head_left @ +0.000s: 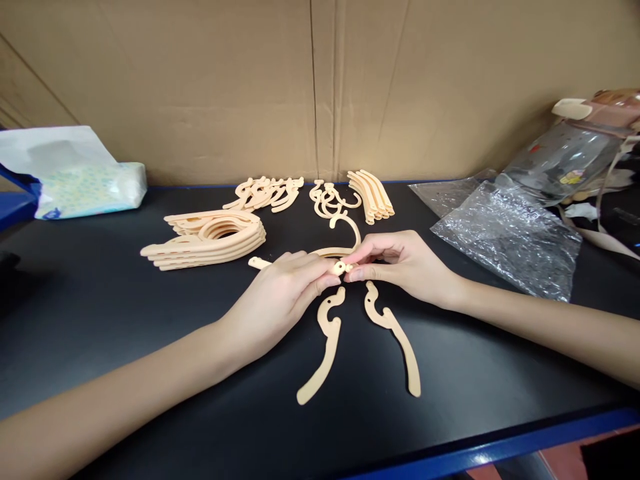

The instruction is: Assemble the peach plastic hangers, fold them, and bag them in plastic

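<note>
My left hand (pixel 280 293) and my right hand (pixel 400 263) meet at the middle of the black table (pixel 100 320). Both pinch a peach plastic hook piece (pixel 340 248) at its small end, fingers closed on it. The hook's curve arches behind my right hand. A short end of another peach piece (pixel 259 263) sticks out behind my left hand. Just below the hands lie two loose curved peach arms, one on the left (pixel 323 347) and one on the right (pixel 395 337), flat on the table.
A stack of curved peach parts (pixel 210 239) lies at the left back. Smaller piles of hooks (pixel 270 193), (pixel 330 200) and strips (pixel 373 195) lie by the cardboard wall (pixel 320 87). Crumpled clear plastic bags (pixel 505 237) sit right, a tissue pack (pixel 85 190) left.
</note>
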